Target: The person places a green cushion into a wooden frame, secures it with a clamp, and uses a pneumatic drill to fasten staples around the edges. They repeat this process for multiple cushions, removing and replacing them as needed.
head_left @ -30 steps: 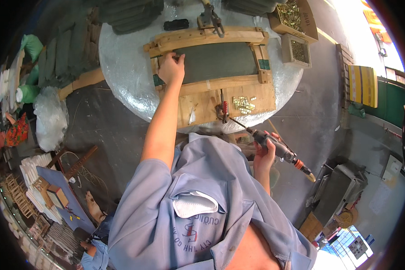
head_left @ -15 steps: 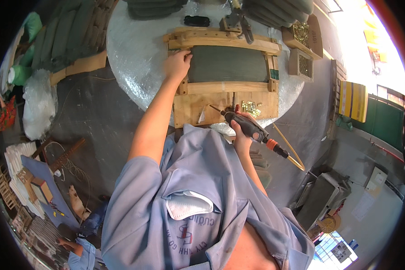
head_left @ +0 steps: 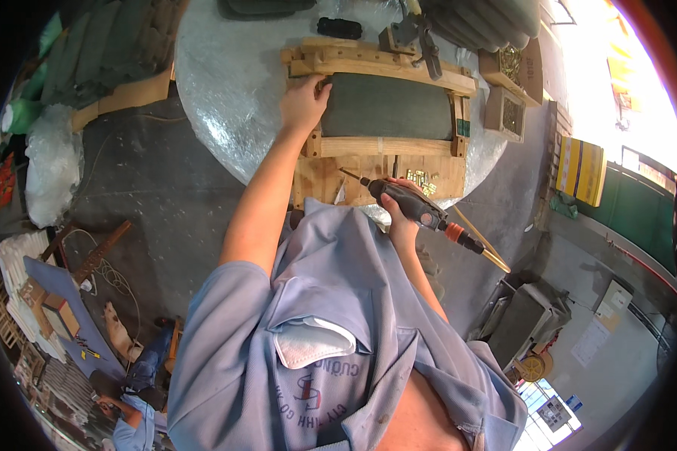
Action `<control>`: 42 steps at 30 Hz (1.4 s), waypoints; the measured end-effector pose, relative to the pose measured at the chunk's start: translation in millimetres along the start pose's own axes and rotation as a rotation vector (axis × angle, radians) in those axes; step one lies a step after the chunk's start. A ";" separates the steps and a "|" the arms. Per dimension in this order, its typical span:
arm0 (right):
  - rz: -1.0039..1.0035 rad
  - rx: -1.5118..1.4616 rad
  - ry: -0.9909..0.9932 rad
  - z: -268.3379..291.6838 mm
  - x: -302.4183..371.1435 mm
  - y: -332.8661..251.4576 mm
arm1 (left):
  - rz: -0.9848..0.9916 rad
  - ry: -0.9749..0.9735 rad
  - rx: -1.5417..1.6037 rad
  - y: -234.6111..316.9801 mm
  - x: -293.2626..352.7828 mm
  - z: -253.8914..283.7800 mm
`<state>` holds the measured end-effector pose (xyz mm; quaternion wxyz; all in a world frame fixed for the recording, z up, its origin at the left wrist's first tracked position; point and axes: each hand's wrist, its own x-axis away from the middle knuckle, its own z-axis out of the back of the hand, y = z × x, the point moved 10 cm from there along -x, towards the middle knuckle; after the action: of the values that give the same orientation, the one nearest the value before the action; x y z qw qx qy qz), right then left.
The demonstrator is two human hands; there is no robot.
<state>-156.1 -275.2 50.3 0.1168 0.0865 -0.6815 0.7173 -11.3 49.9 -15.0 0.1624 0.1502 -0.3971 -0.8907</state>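
Observation:
A dark grey-green panel [head_left: 387, 107] lies inside a wooden frame jig [head_left: 391, 146]. My left hand [head_left: 305, 105] is at the panel's far left corner, fingers bent and pinched there. Whatever sits between those fingertips is hidden. In my right hand [head_left: 401, 216] is a black power drill [head_left: 417, 207] with an orange collar and a yellow hose at its back. Its thin bit points left and away from me, above the near wooden board and apart from the panel. Several small brass fittings [head_left: 421, 182] lie on that board, just beyond the drill.
A metal clamp [head_left: 417, 41] stands at the jig's far side, near a black tray [head_left: 339, 28]. Boxes of metal hardware [head_left: 505, 113] sit at the right. Dark panels are stacked at the far right [head_left: 485, 26] and far left [head_left: 105, 56]. Another person [head_left: 135, 421] is at lower left.
The drill has moved slightly left and away from me, its bit swinging farther left. My left hand stays at the panel's corner with a small shift of the fingers. The whole view has shifted a little.

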 end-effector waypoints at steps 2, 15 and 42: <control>0.035 0.139 0.006 4.7 1.2 -4.4 | -0.068 -0.032 0.034 -0.1 -2.6 2.1; 0.091 0.226 0.073 24.0 22.4 -17.9 | -0.080 -0.354 -0.421 6.1 -11.1 -15.1; 0.113 0.171 -0.077 19.5 26.9 -14.9 | 0.079 -0.009 -0.104 -7.6 7.9 16.1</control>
<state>-178.3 -292.7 73.3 0.0420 0.0848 -0.6256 0.7744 -26.1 62.0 -11.5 0.2030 0.1216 -0.3567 -0.9037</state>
